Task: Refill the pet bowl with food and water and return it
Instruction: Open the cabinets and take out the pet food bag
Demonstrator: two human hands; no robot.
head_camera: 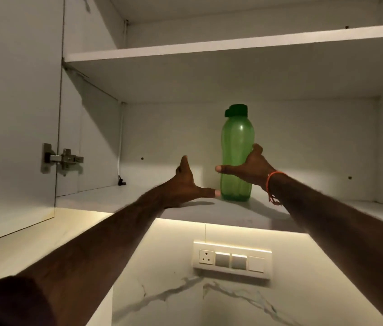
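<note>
Green bottle [235, 137] upright, right hand [249, 168] fingers [257, 148] around it.

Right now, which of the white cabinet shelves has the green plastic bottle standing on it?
The lower white shelf, the cabinet's bottom board: the green plastic bottle stands upright on it. The upper shelf lies above the bottle's dark green cap.

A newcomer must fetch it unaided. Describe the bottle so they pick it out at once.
Look at the open wall cabinet above the switch panel. On its lowest shelf stands a green bottle, upright, with a darker green cap. No other container stands on the shelves, and the right hand is around it.
</note>
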